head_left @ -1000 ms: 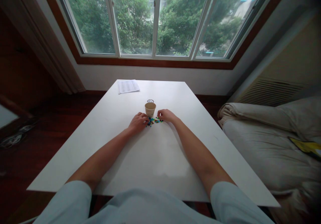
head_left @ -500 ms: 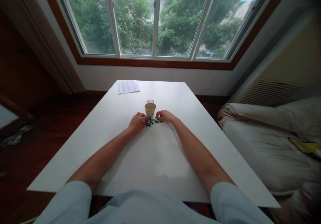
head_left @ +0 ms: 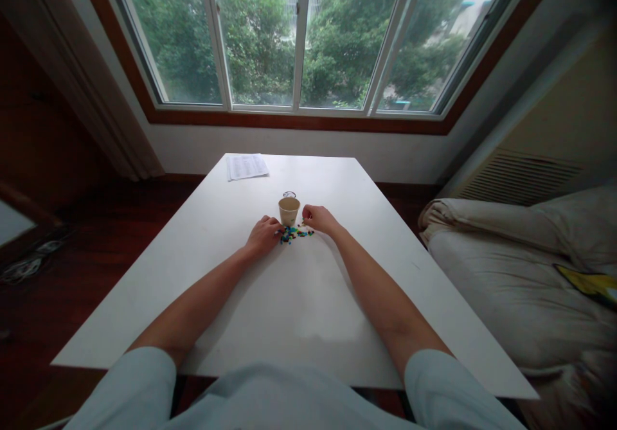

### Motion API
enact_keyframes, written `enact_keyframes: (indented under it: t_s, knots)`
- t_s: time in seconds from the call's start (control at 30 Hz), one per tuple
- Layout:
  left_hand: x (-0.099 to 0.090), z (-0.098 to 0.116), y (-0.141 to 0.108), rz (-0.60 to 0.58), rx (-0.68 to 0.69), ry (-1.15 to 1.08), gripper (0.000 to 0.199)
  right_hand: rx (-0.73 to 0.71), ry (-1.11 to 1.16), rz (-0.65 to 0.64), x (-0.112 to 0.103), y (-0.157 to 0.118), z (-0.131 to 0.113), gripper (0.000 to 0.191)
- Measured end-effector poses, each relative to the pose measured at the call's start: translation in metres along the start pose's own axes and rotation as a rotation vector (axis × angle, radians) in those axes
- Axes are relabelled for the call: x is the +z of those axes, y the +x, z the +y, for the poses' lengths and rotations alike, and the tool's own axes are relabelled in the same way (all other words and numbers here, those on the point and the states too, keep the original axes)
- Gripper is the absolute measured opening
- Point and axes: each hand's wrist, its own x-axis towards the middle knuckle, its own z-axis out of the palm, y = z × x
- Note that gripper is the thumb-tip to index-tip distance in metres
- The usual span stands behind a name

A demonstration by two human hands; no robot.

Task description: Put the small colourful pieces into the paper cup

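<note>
A light brown paper cup (head_left: 289, 212) stands upright near the middle of the white table (head_left: 289, 314). Just in front of it lies a loose heap of small colourful pieces (head_left: 289, 234), blue, green, yellow and dark, too small to name. My left hand (head_left: 265, 234) rests low on the table with its fingers curled at the heap's left edge; whatever they pinch is hidden. To the right of the cup, my right hand (head_left: 319, 219) is raised a little, thumb and fingertips brought together. Anything between them is too small to make out.
Behind the cup is a small dark-rimmed ring-like object (head_left: 289, 195). Printed sheets of paper (head_left: 247, 166) lie at the table's far left corner. A padded, pale-covered seat (head_left: 486, 269) is along the right side, and a window (head_left: 299, 44) fills the wall beyond.
My right hand has lifted slightly up and away from the heap, beside the cup, uncovering more pieces on the right. My left hand has hardly moved.
</note>
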Motion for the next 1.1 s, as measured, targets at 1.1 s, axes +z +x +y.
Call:
enact_keyframes:
  t_s: [1.1]
  knots:
    - [-0.005, 0.005, -0.002, -0.022, 0.043, -0.021, 0.017, 0.028, 1.072, 0.202, -0.023, 0.006, -0.033, 0.024]
